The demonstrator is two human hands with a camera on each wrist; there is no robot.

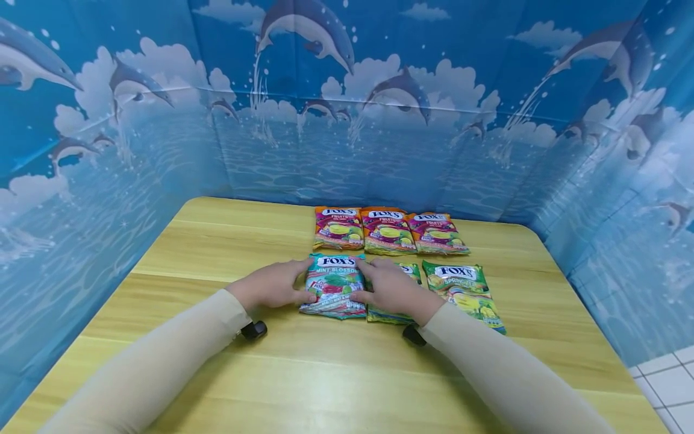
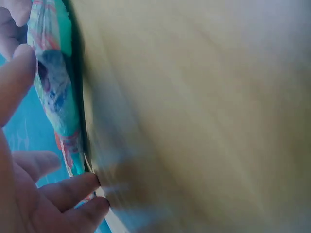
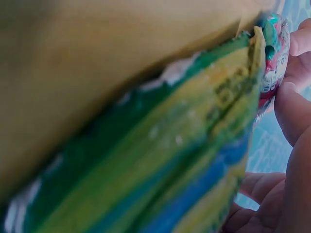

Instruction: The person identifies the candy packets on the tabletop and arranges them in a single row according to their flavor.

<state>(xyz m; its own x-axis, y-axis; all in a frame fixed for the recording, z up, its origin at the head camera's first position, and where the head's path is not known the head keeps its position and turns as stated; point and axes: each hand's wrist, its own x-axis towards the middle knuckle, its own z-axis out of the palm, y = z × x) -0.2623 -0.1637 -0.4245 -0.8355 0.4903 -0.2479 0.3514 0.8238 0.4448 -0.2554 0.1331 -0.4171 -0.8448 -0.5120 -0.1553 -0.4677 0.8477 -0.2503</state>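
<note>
A teal FOX'S Mint Blossom candy bag lies face up on the table between the two hands. My left hand is at its left side, thumb tip on the lower left edge and fingers spread near the top corner. In the left wrist view the thumb touches the bag and the other fingers reach down to the tabletop. On the opposite side, my right hand has fingertips at the bag's upper right and its thumb at the lower right. That hand partly covers a green-yellow candy bag beneath it.
A green FOX'S Springtea bag lies at the right end of the front row. Behind are three orange-purple FOX'S Fruits bags side by side. The wooden table meets a blue dolphin-print curtain at its back edge.
</note>
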